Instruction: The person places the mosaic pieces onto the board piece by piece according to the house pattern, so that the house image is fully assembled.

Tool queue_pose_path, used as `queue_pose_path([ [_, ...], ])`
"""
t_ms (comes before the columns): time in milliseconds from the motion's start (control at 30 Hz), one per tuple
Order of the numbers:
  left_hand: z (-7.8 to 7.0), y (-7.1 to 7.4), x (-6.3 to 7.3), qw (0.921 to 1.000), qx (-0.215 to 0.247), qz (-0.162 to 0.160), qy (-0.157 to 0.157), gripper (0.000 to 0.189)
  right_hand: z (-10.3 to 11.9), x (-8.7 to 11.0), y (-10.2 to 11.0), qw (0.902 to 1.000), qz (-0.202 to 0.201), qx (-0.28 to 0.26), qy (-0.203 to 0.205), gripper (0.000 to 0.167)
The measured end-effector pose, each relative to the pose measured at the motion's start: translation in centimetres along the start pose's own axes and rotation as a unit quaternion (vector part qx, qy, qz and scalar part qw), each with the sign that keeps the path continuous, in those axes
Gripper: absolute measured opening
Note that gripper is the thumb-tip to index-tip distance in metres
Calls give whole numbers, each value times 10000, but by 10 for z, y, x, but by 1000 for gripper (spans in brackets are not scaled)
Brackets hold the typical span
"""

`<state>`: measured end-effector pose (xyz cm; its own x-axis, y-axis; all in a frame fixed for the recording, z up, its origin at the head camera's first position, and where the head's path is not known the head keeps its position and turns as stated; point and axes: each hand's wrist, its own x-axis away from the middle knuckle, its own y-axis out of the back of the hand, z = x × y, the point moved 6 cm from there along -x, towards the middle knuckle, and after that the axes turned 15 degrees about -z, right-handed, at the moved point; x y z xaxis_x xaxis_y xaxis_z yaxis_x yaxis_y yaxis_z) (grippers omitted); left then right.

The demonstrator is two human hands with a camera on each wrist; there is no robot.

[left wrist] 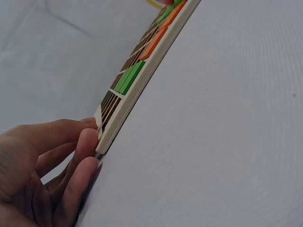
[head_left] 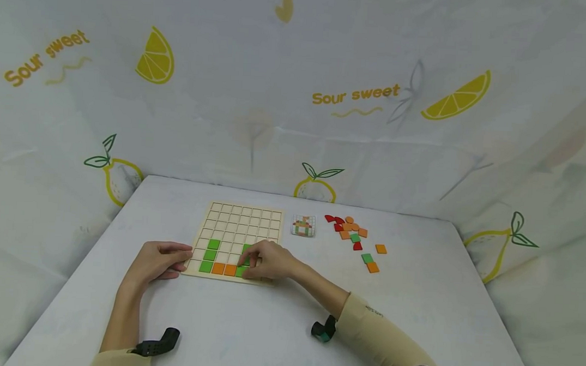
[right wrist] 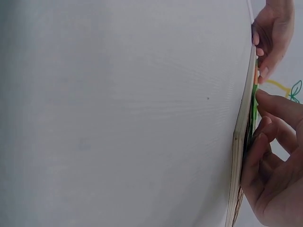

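Note:
A pale wooden grid board [head_left: 227, 224] lies on the table with green and orange square tiles in its near rows. My left hand [head_left: 156, 261] rests its fingertips against the board's near left corner; in the left wrist view the fingers [left wrist: 87, 139] touch the edge. Over the near right part of the board, my right hand [head_left: 272, 260] pinches a green tile [head_left: 240, 271] with thumb and bent finger, beside an orange tile [head_left: 230, 270]. The hand partly hides the green tiles there. Seen from the right wrist, its fingertips [right wrist: 265, 97] are at the board's surface.
A small picture card [head_left: 303, 226] lies right of the board. Farther right are loose red, orange and green pieces, among them an orange square [head_left: 380, 249] and a green square [head_left: 366, 258]. A lemon-printed cloth [head_left: 257, 105] hangs behind the white table [head_left: 247, 328].

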<state>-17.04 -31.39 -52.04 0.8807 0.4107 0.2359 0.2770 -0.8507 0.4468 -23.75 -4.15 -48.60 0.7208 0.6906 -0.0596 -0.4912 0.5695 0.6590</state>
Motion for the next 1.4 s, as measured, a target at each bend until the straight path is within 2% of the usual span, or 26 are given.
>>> queue_pose_path([
  [167, 1, 2, 0, 10000, 40, 48, -25, 51, 4, -1, -3, 9998, 182, 83, 87, 21],
  [433, 1, 1, -1, 10000, 48, 60, 7, 51, 1, 0, -1, 9996, 136, 218, -151, 18],
  [667, 1, 1, -1, 10000, 51, 57, 34, 51, -6, -1, 11, 9998, 133, -107, -62, 22],
  [800, 2, 1, -1, 10000, 38, 70, 26, 51, -21, -4, 34, 9988, -110, -371, -303, 25],
  [1000, 2, 0, -1, 10000, 10, 56, 28, 52, -61, 1, 87, 9899, -740, -549, -1080, 30],
  [1167, 1, 0, -2, 10000, -5, 50, 5, 51, -97, 20, 131, 9764, -1221, -550, -1695, 32],
  [1400, 1, 0, -2, 9999, -83, 50, -32, 54, -143, 54, 174, 9622, -1414, -469, -2278, 35],
])
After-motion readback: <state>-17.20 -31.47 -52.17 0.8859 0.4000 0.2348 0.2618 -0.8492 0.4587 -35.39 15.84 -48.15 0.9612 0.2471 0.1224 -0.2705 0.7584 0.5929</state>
